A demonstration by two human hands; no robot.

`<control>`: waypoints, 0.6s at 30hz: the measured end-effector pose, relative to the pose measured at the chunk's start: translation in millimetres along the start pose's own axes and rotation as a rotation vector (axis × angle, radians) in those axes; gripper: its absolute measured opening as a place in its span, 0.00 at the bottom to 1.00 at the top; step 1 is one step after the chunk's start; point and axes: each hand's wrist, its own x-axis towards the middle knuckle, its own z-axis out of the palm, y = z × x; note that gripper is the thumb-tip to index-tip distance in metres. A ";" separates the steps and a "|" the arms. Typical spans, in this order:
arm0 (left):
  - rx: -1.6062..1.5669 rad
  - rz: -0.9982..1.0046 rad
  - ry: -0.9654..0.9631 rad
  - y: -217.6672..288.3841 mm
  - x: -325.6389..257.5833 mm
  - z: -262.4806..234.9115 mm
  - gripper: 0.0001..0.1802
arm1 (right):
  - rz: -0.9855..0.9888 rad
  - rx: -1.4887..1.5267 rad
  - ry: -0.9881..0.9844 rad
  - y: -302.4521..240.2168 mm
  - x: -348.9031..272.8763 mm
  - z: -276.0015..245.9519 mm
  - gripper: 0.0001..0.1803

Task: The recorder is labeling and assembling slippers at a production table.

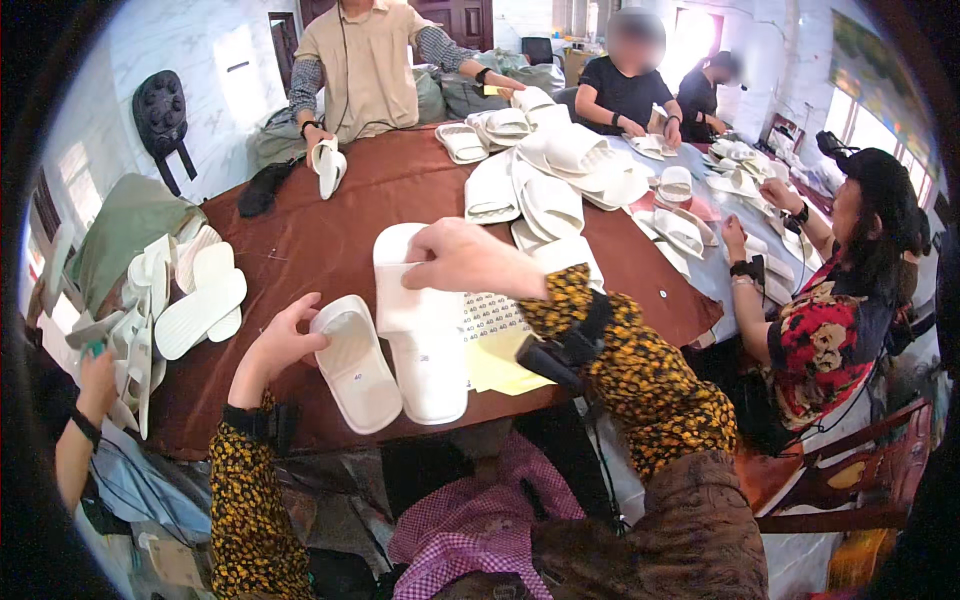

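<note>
While right hand (470, 260) touches slipper (408, 312), sacks (465, 95) conceal contents.

Workshop, piles of white slippers (553, 205), brown-covered table (300, 235), people (365, 75) around it

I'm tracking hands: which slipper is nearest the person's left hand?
The left white slipper in the central foreground; the left hand is at its edge, while the right hand is over the right slipper.

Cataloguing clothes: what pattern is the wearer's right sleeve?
The right sleeve has yellow flowers on black; head view.
</note>
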 end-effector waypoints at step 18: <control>-0.089 0.212 0.996 13.4 -86.0 107.3 0.44 | 0.358 0.944 0.528 -1.0 -152.1 40.7 0.07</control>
